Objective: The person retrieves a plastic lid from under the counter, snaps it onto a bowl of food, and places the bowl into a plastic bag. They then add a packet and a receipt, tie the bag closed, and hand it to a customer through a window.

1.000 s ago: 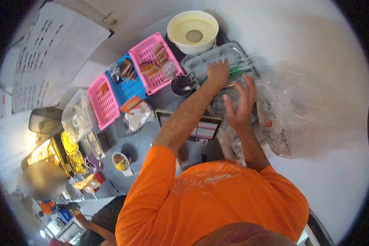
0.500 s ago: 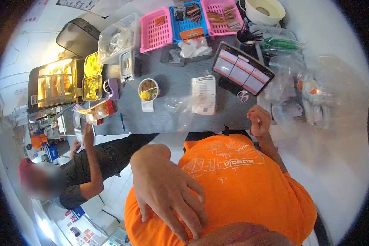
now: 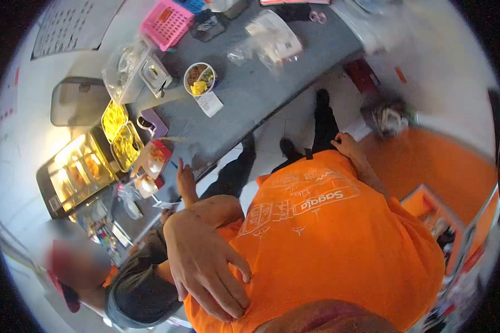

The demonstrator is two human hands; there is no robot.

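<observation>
My left hand rests on the front of my orange shirt, fingers spread and bent, with nothing seen in it. Beside my hip, my right hand has its fingers curled in at the shirt's lower edge. Whether it grips the cloth is hidden. Away from both hands, a round white bowl on the dark table holds meat, something yellow and greens in sections. A paper receipt hangs from its near side.
A co-worker's hand is at the table edge, below a dark sleeve. Trays of yellow food stand by a lit display case. Plastic bags, a pink basket and a metal container are farther back.
The view has turned, showing the floor and an orange area at right. My right hand has gone from the table edge to my hip. The co-worker has come closer, hand forward.
</observation>
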